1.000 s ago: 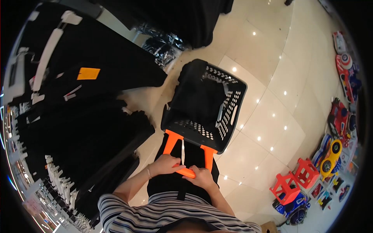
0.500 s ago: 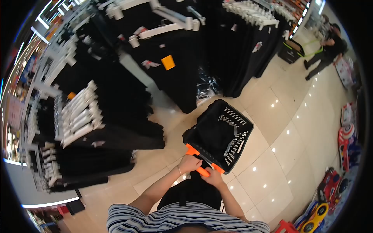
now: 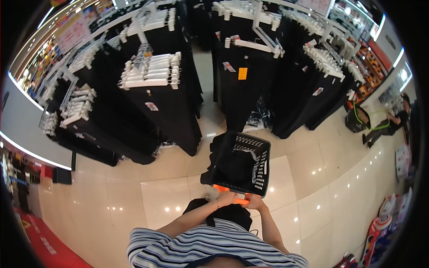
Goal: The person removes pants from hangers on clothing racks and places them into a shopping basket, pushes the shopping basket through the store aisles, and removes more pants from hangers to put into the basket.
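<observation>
Both hands are closed on the orange handle of a black shopping basket. My left hand grips it at the left, with a thin bracelet on the wrist. On the right part of the handle lies my right hand. The basket stands just in front of my body, and dark cloth fills much of it and hangs over its left side. Its perforated walls show at the back and right.
Racks of black trousers on white hangers span the front, one with an orange tag. At the right a person is beside another basket. Toys line the lower right; a red mat lies lower left.
The view has swung to the right and up, showing more racks and the person. Basket and hands now appear closer to my body, with both hands still on the handle.
</observation>
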{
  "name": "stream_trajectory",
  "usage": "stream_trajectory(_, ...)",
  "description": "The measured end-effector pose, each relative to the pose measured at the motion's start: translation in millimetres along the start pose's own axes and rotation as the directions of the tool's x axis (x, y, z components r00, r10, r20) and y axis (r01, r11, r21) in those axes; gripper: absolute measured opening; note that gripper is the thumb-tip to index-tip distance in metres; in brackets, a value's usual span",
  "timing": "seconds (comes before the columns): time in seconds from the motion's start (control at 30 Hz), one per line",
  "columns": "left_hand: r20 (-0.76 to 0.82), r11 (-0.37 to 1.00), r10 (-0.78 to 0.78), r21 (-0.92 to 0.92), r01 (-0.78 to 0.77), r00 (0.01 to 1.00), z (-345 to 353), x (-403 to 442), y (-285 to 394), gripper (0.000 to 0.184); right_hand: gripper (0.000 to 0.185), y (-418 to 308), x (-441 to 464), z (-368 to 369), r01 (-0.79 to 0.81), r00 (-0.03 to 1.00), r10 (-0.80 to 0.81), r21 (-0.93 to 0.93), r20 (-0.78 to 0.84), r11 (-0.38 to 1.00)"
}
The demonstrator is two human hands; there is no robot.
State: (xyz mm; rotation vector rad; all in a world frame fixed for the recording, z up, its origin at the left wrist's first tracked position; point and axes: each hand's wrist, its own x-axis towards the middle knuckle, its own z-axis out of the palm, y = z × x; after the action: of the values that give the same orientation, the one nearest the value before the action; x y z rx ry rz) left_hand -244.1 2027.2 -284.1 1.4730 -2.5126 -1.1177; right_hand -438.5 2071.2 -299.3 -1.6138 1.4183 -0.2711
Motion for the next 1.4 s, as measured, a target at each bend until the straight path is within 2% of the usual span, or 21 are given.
stream_trajectory(0.1, 0.094, 0.991, -0.118, -0.044, 0.123, 0.989, 24.1, -11.2, 5.9, 0.05, 0.034, 10.7, -12.5, -2.5, 0.092, 0.994, -0.09, -0.044, 0.06, 0.995)
stream_trajectory(0.23, -0.028, 0.983, -0.176, -0.064, 0.173, 0.984, 41.2, -35.3, 17.7, 0.051, 0.036, 23.8, -18.0, 5.0, 0.186, 0.973, -0.17, -0.094, 0.155, 0.978)
stream_trajectory(0.43, 0.008, 0.928, -0.348, -0.138, 0.346, 0.937, 59.5, -64.2, 37.8, 0.049, 0.033, 18.1, -31.3, -2.9, 0.285, 0.923, -0.242, -0.11, 0.298, 0.952)
stream_trajectory(0.53, 0.0, 0.89, -0.428, -0.176, 0.421, 0.904, 70.1, -74.8, 47.5, 0.049, 0.03, 20.8, -29.8, -4.0, 0.362, 0.869, -0.32, -0.044, 0.378, 0.931)
stream_trajectory(0.7, -0.133, 0.852, -0.505, -0.238, 0.467, 0.853, 88.9, -103.3, 42.2, 0.049, 0.027, -9.9, -26.9, -1.0, 0.456, 0.781, -0.361, -0.072, 0.51, 0.887)
stream_trajectory(0.8, -0.023, 0.789, -0.587, -0.242, 0.565, 0.809, 72.8, -125.7, 48.5, 0.05, 0.029, -16.2, -15.6, 17.8, 0.495, 0.717, -0.385, -0.036, 0.58, 0.868)
stream_trajectory(0.87, -0.05, 0.735, -0.653, -0.28, 0.617, 0.756, 83.7, -137.6, 42.5, 0.052, 0.031, -32.9, -11.5, 22.7, 0.519, 0.66, -0.343, -0.076, 0.668, 0.851)
stream_trajectory(0.93, -0.023, 0.661, -0.72, -0.328, 0.675, 0.694, 83.0, -149.1, 39.6, 0.052, 0.032, -42.1, -1.3, 35.2, 0.568, 0.606, -0.373, -0.054, 0.703, 0.821)
stream_trajectory(1.03, -0.129, 0.608, -0.778, -0.399, 0.686, 0.615, 86.1, -164.5, 34.0, 0.052, 0.033, -66.8, 15.3, 46.9, 0.65, 0.51, -0.375, -0.062, 0.774, 0.757)
stream_trajectory(1.17, -0.219, 0.511, -0.854, -0.52, 0.685, 0.471, 79.5, -175.4, 26.9, 0.05, 0.034, -91.8, 53.7, 69.7, 0.743, 0.432, -0.387, -0.079, 0.815, 0.664)
stream_trajectory(1.2, -0.255, 0.497, -0.865, -0.545, 0.675, 0.431, 79.0, -176.1, 22.4, 0.049, 0.033, -102.9, 62.7, 73.9, 0.78, 0.381, -0.405, -0.053, 0.831, 0.624)
stream_trajectory(1.27, -0.318, 0.467, -0.884, -0.593, 0.656, 0.342, 79.6, -180.0, 11.9, 0.048, 0.032, -137.4, 73.5, 76.7, 0.799, 0.343, -0.37, -0.061, 0.863, 0.598)
stream_trajectory(1.3, -0.334, 0.469, -0.883, -0.62, 0.629, 0.329, 69.1, -184.5, 10.2, 0.049, 0.032, -146.4, 81.1, 85.1, 0.802, 0.339, -0.366, -0.063, 0.867, 0.593)
stream_trajectory(1.4, -0.265, 0.372, -0.928, -0.682, 0.63, 0.262, 57.7, -193.4, -11.7, 0.051, 0.032, -187.9, 100.3, 101.5, 0.878, 0.25, -0.32, -0.074, 0.914, 0.473)
